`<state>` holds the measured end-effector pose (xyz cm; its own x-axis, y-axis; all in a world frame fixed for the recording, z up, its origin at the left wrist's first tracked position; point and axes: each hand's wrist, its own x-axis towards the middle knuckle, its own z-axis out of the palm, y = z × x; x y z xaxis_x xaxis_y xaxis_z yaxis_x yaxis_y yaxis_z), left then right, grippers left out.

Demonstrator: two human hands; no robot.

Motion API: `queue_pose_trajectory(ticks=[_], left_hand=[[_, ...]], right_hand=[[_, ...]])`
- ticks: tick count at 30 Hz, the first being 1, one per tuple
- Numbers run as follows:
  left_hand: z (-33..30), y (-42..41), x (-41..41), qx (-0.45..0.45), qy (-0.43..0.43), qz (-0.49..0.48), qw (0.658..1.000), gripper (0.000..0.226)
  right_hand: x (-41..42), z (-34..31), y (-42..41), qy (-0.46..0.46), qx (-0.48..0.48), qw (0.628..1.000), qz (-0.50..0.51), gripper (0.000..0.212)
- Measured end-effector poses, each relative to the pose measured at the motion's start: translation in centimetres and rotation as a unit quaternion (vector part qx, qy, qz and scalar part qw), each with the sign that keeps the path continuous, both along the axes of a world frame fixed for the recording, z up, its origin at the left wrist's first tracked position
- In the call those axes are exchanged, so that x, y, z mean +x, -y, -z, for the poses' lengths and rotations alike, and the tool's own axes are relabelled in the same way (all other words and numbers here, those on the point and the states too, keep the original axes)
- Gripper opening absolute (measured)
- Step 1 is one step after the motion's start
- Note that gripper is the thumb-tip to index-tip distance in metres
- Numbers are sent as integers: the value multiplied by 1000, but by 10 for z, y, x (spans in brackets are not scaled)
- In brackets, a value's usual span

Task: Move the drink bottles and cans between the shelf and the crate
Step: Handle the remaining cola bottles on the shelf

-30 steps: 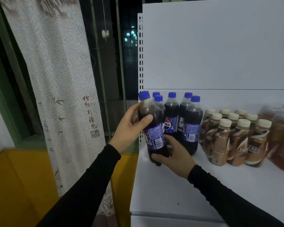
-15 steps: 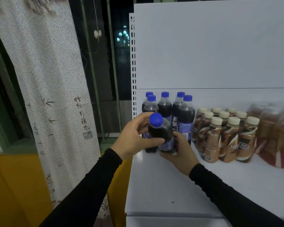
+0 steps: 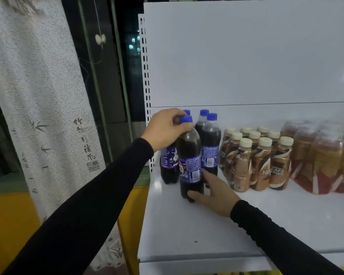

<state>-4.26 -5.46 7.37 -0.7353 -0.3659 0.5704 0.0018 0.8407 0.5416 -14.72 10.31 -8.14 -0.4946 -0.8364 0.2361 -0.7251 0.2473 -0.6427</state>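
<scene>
White metal shelving (image 3: 187,231) with a perforated upright at its left edge is seen in the head view, beside a dark window and a pale patterned curtain with black calligraphy (image 3: 38,108).

A dark cola bottle with a blue cap and blue label (image 3: 190,161) is seen upright near the shelf's left edge, in front of the other blue-capped cola bottles (image 3: 211,143); whether its base rests on the shelf cannot be told. Its cap and neck are pinched by the curled fingers and thumb of the left hand (image 3: 165,129), which comes over the top from the left. Its lower body is held by the right hand (image 3: 216,192): the thumb is wrapped across the front near the base, while the fingers are laid up behind the bottle's right side, close together.

Brown coffee bottles with cream caps (image 3: 254,159) are grouped just to the right of the colas, and shrink-wrapped packs of amber drink bottles (image 3: 326,155) are set towards the shelf's right edge.
</scene>
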Motion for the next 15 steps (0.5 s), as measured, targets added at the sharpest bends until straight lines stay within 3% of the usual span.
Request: queue_pose_trajectory(ticks=[6,10,15], left_hand=[[-4,6,-42,-15,34,-50,998,35],[-6,7,-63,-19,55,-80,995,36],[-7,6,-77,-50,91,-110,989,35]], right_hand=[[-7,16,-32,-137,228,964,8,102],[-10,19,-36,-142,288,947,11,83],[-8,20,-37,-149,287,946,11,81]])
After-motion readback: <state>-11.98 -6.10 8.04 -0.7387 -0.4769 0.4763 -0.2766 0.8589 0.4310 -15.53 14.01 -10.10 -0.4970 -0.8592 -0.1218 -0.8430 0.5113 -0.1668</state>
